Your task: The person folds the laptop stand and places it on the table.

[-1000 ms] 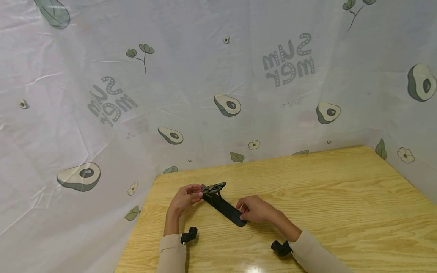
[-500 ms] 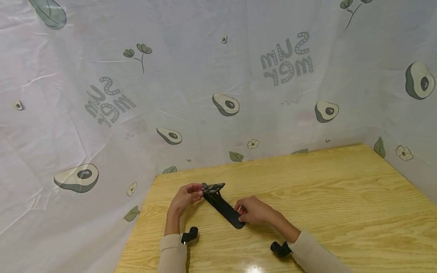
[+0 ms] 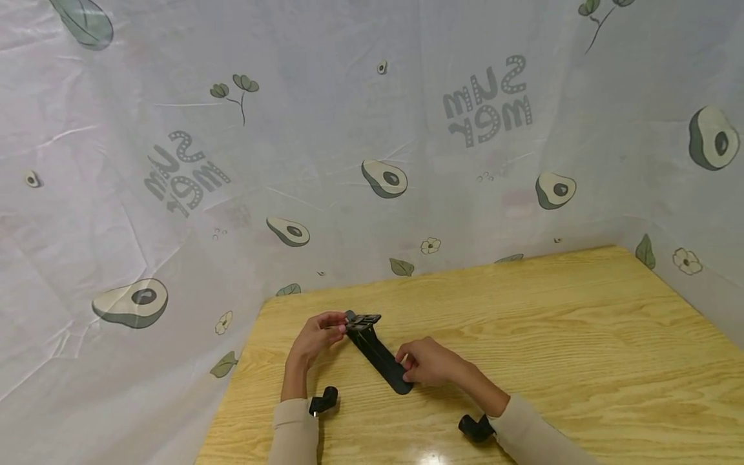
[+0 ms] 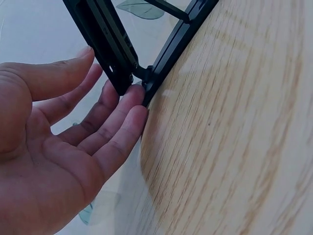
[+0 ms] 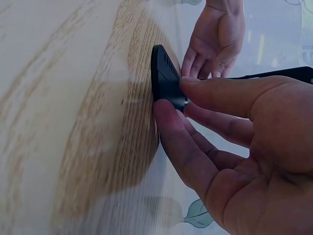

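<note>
A black folding stand (image 3: 380,361) lies on the wooden table, its long flat base running from the far left toward the near right. A slotted plate (image 3: 365,321) is raised at an angle over its far end, joined by a hinge and a thin strut (image 4: 168,10). My left hand (image 3: 316,336) holds that far end, thumb on the plate's edge and fingertips by the hinge. The right hand (image 3: 430,361) pinches the rounded near end of the base. In the right wrist view its thumb and fingers (image 5: 183,142) cover part of the base.
The wood-grain table (image 3: 523,323) stretches far to the right. A pale curtain (image 3: 325,129) printed with avocados and leaves hangs behind it and along both sides. Black wrist-worn mounts (image 3: 476,427) project inward from each sleeve.
The near end of the base has swung slightly left and toward me, with my right hand following. The raised plate looks a little lower. My left hand has hardly moved.
</note>
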`<state>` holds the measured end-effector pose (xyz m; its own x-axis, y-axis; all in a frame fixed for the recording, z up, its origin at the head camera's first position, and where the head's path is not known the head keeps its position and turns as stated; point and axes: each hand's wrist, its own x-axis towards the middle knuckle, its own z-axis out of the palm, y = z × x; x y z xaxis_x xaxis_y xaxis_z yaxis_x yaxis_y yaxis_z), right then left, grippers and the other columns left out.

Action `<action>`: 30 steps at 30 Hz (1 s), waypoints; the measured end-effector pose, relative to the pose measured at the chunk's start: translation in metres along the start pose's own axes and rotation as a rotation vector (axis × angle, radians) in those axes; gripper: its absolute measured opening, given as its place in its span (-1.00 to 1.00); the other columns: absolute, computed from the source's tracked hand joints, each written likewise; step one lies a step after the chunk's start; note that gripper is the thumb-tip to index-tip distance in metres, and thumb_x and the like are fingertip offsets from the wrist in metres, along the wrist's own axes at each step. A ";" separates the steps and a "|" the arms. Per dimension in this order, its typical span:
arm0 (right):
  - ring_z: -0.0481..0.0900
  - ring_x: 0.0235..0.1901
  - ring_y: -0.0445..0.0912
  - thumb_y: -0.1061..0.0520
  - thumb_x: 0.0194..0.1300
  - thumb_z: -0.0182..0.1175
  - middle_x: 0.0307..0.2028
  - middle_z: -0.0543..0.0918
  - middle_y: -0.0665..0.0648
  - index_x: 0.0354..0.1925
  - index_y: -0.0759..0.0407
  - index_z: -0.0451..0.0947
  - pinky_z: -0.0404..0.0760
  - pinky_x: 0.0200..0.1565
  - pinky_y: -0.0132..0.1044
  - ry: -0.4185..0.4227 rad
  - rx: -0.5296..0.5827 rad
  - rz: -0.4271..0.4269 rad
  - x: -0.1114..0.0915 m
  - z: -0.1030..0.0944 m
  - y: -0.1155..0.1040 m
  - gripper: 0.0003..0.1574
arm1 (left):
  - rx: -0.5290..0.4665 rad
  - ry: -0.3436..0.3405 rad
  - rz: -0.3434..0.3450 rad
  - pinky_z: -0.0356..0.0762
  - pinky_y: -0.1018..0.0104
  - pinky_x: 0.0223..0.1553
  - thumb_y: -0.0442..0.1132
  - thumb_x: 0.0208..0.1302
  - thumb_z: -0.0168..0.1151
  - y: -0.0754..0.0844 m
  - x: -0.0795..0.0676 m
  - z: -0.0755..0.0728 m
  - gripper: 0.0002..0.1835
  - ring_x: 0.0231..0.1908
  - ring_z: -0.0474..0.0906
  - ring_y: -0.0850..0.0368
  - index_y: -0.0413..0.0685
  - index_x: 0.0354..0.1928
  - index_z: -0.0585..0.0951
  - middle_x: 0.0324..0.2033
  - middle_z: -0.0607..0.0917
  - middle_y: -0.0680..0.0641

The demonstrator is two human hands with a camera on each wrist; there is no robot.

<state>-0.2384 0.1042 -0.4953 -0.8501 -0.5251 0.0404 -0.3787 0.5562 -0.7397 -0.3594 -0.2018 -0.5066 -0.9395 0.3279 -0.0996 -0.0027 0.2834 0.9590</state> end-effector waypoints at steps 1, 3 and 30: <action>0.66 -0.25 -0.17 0.29 0.35 0.44 -0.21 0.75 0.11 0.09 0.32 0.69 0.63 -0.26 -0.37 0.000 -0.003 -0.002 0.000 0.000 0.000 -0.64 | -0.002 -0.001 0.002 0.73 0.03 0.27 -0.43 0.53 0.23 0.000 0.000 0.000 -0.55 0.02 0.69 0.17 -0.40 0.40 0.53 0.24 0.65 -0.32; 0.66 -0.25 -0.18 0.29 0.35 0.44 -0.21 0.76 0.11 0.10 0.32 0.69 0.62 -0.25 -0.38 -0.001 -0.007 -0.008 0.000 0.000 -0.001 -0.64 | 0.000 -0.007 0.005 0.73 0.05 0.26 -0.43 0.53 0.23 0.000 0.000 0.000 -0.54 0.02 0.69 0.18 -0.40 0.40 0.53 0.23 0.65 -0.32; 0.70 -0.22 -0.12 0.29 0.34 0.45 -0.18 0.78 0.16 0.12 0.35 0.69 0.67 -0.22 -0.37 -0.033 -0.002 0.009 0.003 0.005 -0.009 -0.60 | 0.017 -0.026 0.007 0.62 -0.09 0.39 -0.39 0.56 0.21 0.001 -0.001 -0.003 -0.52 0.20 0.66 0.00 -0.40 0.44 0.48 0.34 0.57 -0.41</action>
<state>-0.2355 0.0946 -0.4924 -0.8410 -0.5408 0.0115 -0.3717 0.5623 -0.7387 -0.3592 -0.2042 -0.5048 -0.9300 0.3537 -0.0997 0.0101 0.2957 0.9552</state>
